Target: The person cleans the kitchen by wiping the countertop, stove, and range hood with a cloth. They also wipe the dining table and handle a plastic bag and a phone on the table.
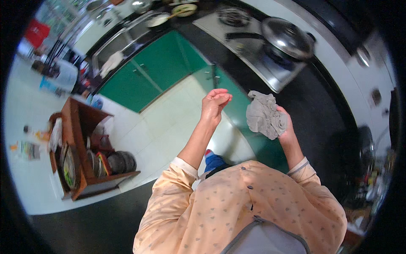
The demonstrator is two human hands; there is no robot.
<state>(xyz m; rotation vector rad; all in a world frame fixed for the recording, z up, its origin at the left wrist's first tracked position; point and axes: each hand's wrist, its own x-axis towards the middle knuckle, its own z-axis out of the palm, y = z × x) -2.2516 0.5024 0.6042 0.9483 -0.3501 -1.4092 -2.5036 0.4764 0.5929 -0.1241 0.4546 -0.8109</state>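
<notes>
A crumpled grey cloth [265, 116] lies bunched in my right hand [287, 123], held in front of the green cabinet by the dark counter edge. My left hand [214, 106] is raised over the pale floor, apart from the cloth, with its fingers curled together; nothing shows in it. Beyond my hands, a lidded metal pan [285, 38] with a dark handle sits on the gas stove [244, 41].
The black countertop [320, 104] runs along the right. At the upper left are a sink [115, 47] with a pale cloth [111, 63] over its edge. A wooden shelf unit [82, 152] holding pots stands on the left.
</notes>
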